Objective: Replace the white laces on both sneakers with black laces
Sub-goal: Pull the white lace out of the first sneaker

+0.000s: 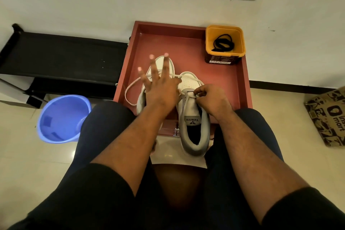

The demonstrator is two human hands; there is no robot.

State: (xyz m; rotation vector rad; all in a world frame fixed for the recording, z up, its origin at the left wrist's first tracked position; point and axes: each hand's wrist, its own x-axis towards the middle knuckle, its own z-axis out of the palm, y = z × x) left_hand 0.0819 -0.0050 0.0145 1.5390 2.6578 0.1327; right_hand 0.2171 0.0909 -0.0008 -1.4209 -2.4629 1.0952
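Observation:
Two white and grey sneakers stand side by side on a red tray. The right sneaker faces away from me, its tongue showing. My right hand pinches the white lace at its lowest eyelets. My left hand hovers over the left sneaker with fingers spread and straight; a white lace runs under it and loops out to the left on the tray. Black laces lie coiled inside a yellow tub at the tray's far right corner.
A blue bucket stands on the floor at my left knee. A black shoe rack runs along the wall to the left. A printed cardboard box sits on the floor at right. My knees flank the tray's near edge.

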